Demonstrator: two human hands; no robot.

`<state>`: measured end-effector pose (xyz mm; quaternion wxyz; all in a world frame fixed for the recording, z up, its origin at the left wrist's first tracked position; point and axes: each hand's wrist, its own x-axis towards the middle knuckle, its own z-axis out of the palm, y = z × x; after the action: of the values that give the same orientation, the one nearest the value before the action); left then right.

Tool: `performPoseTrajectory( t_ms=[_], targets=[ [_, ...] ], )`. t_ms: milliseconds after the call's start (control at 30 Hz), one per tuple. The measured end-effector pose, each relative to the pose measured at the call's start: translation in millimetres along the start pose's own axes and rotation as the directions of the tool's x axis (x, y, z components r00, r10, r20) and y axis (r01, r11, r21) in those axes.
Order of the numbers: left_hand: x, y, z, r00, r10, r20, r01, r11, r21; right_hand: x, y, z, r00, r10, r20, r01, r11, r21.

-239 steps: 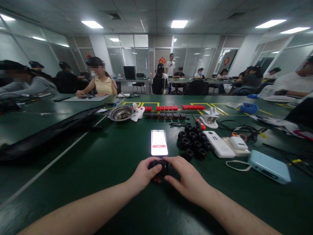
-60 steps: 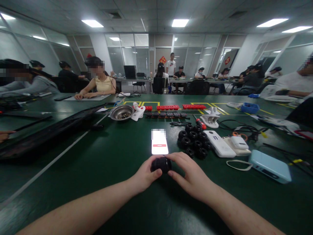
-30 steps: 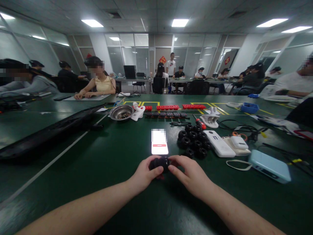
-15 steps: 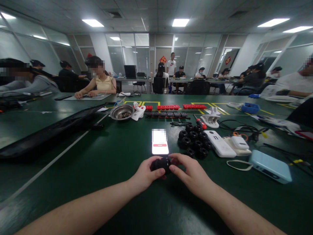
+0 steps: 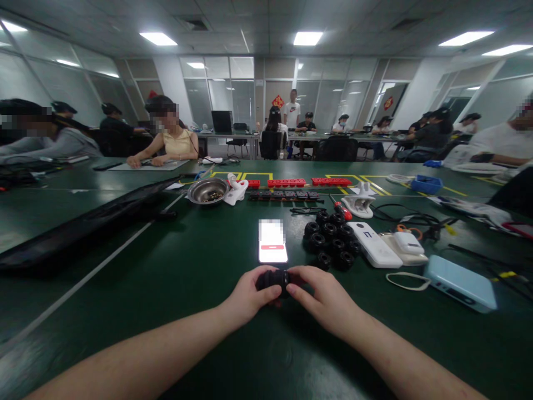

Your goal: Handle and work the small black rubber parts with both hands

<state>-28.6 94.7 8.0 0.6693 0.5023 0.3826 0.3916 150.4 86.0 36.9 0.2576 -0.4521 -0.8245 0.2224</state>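
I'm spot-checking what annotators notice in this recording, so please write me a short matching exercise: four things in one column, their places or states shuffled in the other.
Things
1. Black cylindrical part
2. Phone
3. Metal bowl
4. Group of black rounded parts

Places or states
A. Has small pieces inside
B. Just to the right of the phone
C. In the left hand, with fingertips of the right hand at its end
D. Screen lit

Pairs
1-C, 2-D, 3-A, 4-B

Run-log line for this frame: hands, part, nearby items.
left hand: holding black cylinder | right hand: at its right end | phone: lit, beyond hands | black round parts: clustered right of phone
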Motion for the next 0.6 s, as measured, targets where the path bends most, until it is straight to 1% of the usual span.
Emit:
performPoseTrajectory(
  t_ms=[100, 167, 267, 367, 433, 533, 600],
  targets=[
    [0.5, -0.9, -1.3, 1.000, 0.014, 0.015, -0.014, 1.000, -0.009, -0.9, -0.8, -2.7, 0.994, -0.105, -0.007, 0.106, 0.994, 0.038],
    [1.1, -2.9, -2.6, 0.999, 0.033, 0.016, -0.033, 0.999, -0.019, -1.9, -1.1, -3.8, 0.989, -0.144, -0.020, 0.144, 0.988, 0.053],
    [1.0, -4.9, -3.8, 0.998, 0.052, 0.020, -0.051, 0.998, -0.027, -2.3, -0.9, -2.7, 0.996, -0.078, -0.040, 0.080, 0.996, 0.043],
    [0.3, -4.3, -3.7, 0.998, 0.048, 0.033, -0.048, 0.999, -0.007, -1.3, -0.9, -0.9, 0.999, -0.024, -0.032, 0.024, 1.000, 0.006],
    [0.4, -3.4, -3.4, 0.999, 0.042, 0.035, -0.042, 0.999, 0.007, -0.6, -1.6, -0.9, 0.999, -0.047, -0.023, 0.046, 0.999, -0.015],
    [1.4, -2.9, -3.2, 0.999, 0.038, 0.025, -0.039, 0.999, 0.015, -1.1, -3.5, -2.4, 0.989, -0.143, -0.025, 0.143, 0.990, -0.007],
    [1.6, -3.2, -3.2, 0.999, 0.043, 0.023, -0.044, 0.999, 0.023, -2.4, -4.3, -3.0, 0.984, -0.175, -0.033, 0.175, 0.985, -0.003]
  ],
)
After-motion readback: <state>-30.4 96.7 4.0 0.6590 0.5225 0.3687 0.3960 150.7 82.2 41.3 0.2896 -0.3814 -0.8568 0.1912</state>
